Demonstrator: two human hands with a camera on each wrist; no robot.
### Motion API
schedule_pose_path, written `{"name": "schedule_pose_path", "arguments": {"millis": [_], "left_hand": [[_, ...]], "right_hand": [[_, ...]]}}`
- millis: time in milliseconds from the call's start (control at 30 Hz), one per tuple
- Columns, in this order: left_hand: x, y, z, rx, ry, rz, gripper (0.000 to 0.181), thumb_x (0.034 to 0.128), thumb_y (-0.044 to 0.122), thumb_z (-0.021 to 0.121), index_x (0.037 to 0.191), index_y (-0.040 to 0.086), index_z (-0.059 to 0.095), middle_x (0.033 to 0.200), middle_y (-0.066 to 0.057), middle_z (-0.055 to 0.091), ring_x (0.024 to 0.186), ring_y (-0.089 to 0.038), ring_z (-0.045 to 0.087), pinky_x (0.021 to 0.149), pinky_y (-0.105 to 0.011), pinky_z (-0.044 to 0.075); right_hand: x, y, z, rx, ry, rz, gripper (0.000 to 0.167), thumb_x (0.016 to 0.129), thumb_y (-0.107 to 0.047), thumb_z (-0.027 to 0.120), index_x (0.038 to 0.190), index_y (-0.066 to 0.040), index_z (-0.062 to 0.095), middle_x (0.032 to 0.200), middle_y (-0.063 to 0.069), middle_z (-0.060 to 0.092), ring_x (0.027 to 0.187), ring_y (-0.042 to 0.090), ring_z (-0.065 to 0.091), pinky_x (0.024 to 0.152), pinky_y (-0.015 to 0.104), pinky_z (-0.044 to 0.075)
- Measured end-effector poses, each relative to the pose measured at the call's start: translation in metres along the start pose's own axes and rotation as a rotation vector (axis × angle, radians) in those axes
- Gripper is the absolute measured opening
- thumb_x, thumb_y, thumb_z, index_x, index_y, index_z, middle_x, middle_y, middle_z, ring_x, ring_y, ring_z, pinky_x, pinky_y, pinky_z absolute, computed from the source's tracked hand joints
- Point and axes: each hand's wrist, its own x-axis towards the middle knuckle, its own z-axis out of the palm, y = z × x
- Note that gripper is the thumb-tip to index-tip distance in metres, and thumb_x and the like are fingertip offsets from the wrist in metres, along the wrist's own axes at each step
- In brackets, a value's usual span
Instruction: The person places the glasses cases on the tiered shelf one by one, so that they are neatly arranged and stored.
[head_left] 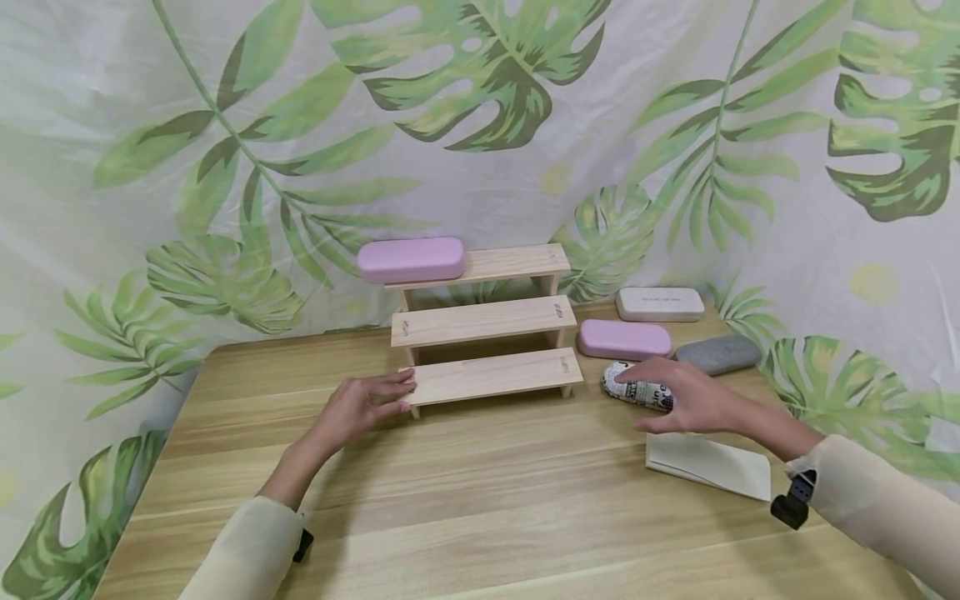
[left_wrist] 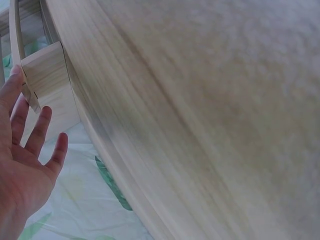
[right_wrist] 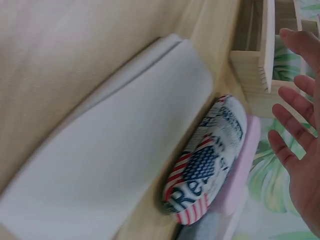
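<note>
Pale wood: a three-tier display stand (head_left: 487,379) stands at the centre of the frame on my wood-grain desk (head_left: 487,508), with a leaf-print cloth (head_left: 480,192) behind. One lilac glasses case (head_left: 411,259) lies lengthwise on the left of the top tier, overhanging its end slightly; the lower tiers are bare.

My left hand (head_left: 352,412), left of centre, touches the left end of the lowest tier with loosely extended fingers, probably to steady the stand.

At centre right, more cases lie close together, seemingly grouped for easy reach: a white case (head_left: 660,304), a second lilac case (head_left: 624,339) and a grey case (head_left: 717,355). Nearest me there is a flat white folded piece (head_left: 708,467), perhaps a folding case.

The newsprint-patterned glasses case (head_left: 637,394), bearing an American flag, lies among them on the desk, right of the stand. My right hand (head_left: 701,400) hovers over it, fingers parted and gripping nothing; the right-wrist view shows a gap between them.
</note>
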Motion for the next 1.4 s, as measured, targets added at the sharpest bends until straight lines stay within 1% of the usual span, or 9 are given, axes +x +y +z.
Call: {"name": "schedule_pose_path", "arguments": {"millis": [233, 367, 500, 700, 900, 1033, 1133, 1233, 1400], "left_hand": [[-0.001, -0.001, 0.001, -0.005, -0.003, -0.004, 0.038, 0.0905, 0.016, 0.085, 0.127, 0.009, 0.077, 0.143, -0.007, 0.067, 0.124, -0.034, 0.068, 0.066, -0.025, 0.052], [-0.001, 0.0, 0.001, -0.01, -0.002, -0.008, 0.038, 0.0903, 0.015, 0.085, 0.127, 0.009, 0.077, 0.143, -0.007, 0.067, 0.125, -0.034, 0.068, 0.065, -0.025, 0.053], [-0.001, 0.001, 0.0, -0.014, 0.001, -0.011, 0.037, 0.0902, 0.014, 0.085, 0.126, 0.009, 0.077, 0.143, -0.008, 0.067, 0.125, -0.035, 0.067, 0.063, -0.026, 0.052], [-0.001, 0.002, -0.001, -0.019, -0.001, -0.014, 0.037, 0.0911, 0.015, 0.084, 0.127, 0.009, 0.077, 0.143, -0.007, 0.066, 0.126, -0.033, 0.067, 0.072, -0.036, 0.059], [-0.001, 0.002, -0.001, -0.018, -0.003, -0.02, 0.037, 0.0914, 0.016, 0.084, 0.127, 0.01, 0.077, 0.143, -0.005, 0.066, 0.126, -0.031, 0.067, 0.072, -0.037, 0.059], [-0.001, 0.001, 0.0, -0.026, -0.003, -0.019, 0.037, 0.0905, 0.014, 0.085, 0.127, 0.009, 0.077, 0.143, -0.006, 0.066, 0.127, -0.032, 0.067, 0.079, -0.045, 0.062], [-0.001, 0.001, 0.0, -0.031, -0.003, -0.017, 0.037, 0.0905, 0.014, 0.085, 0.127, 0.009, 0.077, 0.144, -0.006, 0.066, 0.127, -0.033, 0.067, 0.081, -0.049, 0.062], [-0.001, 0.001, 0.0, -0.029, -0.005, -0.022, 0.037, 0.0908, 0.014, 0.084, 0.127, 0.009, 0.077, 0.144, -0.006, 0.065, 0.127, -0.033, 0.066, 0.081, -0.05, 0.063], [-0.001, 0.0, 0.0, -0.022, -0.01, -0.029, 0.038, 0.091, 0.015, 0.084, 0.127, 0.009, 0.077, 0.144, -0.005, 0.065, 0.129, -0.033, 0.065, 0.084, -0.049, 0.062]], "right_hand": [[-0.021, -0.001, 0.003, -0.008, -0.038, 0.04, 0.062, 0.074, -0.025, 0.097, 0.13, -0.011, 0.074, 0.127, 0.003, 0.074, 0.117, 0.025, 0.07, 0.092, 0.047, 0.06], [-0.031, -0.001, 0.005, -0.008, -0.037, 0.048, 0.061, 0.073, -0.026, 0.098, 0.127, -0.01, 0.075, 0.124, 0.002, 0.075, 0.114, 0.022, 0.071, 0.092, 0.04, 0.059], [-0.041, 0.0, 0.006, -0.029, -0.037, 0.057, 0.061, 0.072, -0.031, 0.099, 0.125, -0.011, 0.076, 0.122, -0.002, 0.076, 0.111, 0.019, 0.071, 0.093, 0.033, 0.057], [-0.054, 0.001, 0.007, -0.053, -0.021, 0.061, 0.065, 0.068, -0.034, 0.099, 0.123, -0.008, 0.076, 0.121, 0.002, 0.077, 0.109, 0.022, 0.072, 0.092, 0.035, 0.058], [-0.068, 0.003, 0.01, -0.065, -0.018, 0.083, 0.067, 0.065, -0.038, 0.101, 0.121, -0.009, 0.077, 0.119, 0.003, 0.077, 0.105, 0.024, 0.073, 0.09, 0.037, 0.06], [-0.075, 0.003, 0.012, -0.066, -0.014, 0.091, 0.069, 0.064, -0.041, 0.101, 0.12, -0.011, 0.076, 0.117, 0.001, 0.077, 0.103, 0.021, 0.073, 0.085, 0.041, 0.061], [-0.081, 0.004, 0.013, -0.076, -0.01, 0.1, 0.071, 0.062, -0.045, 0.102, 0.121, -0.014, 0.076, 0.116, -0.001, 0.077, 0.101, 0.018, 0.072, 0.08, 0.038, 0.061], [-0.087, 0.004, 0.015, -0.088, -0.004, 0.117, 0.071, 0.061, -0.045, 0.102, 0.121, -0.016, 0.076, 0.115, -0.003, 0.076, 0.1, 0.014, 0.071, 0.076, 0.032, 0.059], [-0.093, 0.005, 0.017, -0.112, -0.005, 0.135, 0.071, 0.061, -0.046, 0.102, 0.121, -0.016, 0.077, 0.115, -0.004, 0.076, 0.1, 0.013, 0.07, 0.075, 0.031, 0.058]]}}
